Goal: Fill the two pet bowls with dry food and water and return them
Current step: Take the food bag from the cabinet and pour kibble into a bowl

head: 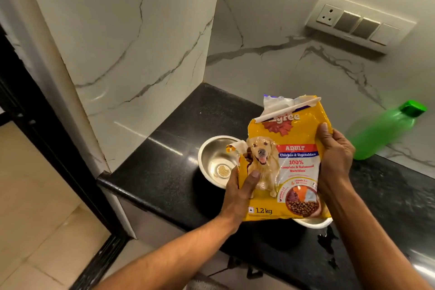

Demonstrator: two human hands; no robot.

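A yellow bag of dry dog food (292, 167), torn open at its upper left corner, is held upright over the black counter. My left hand (237, 193) grips its lower left edge with the thumb on the front. My right hand (334, 160) holds the right side near the top. Behind the bag's left edge stands a steel bowl (211, 158), with nothing in it that I can see. A second steel bowl (315, 222) shows only its rim under the bag; its contents are hidden. A green water bottle (386, 132) with a green cap stands at the right.
The black stone counter (164, 172) ends at a front edge near my forearms, with tiled floor (35, 219) to the left. Marble walls close the corner behind. A switch panel (360, 23) hangs on the back wall. Small water spills (327, 240) lie on the counter.
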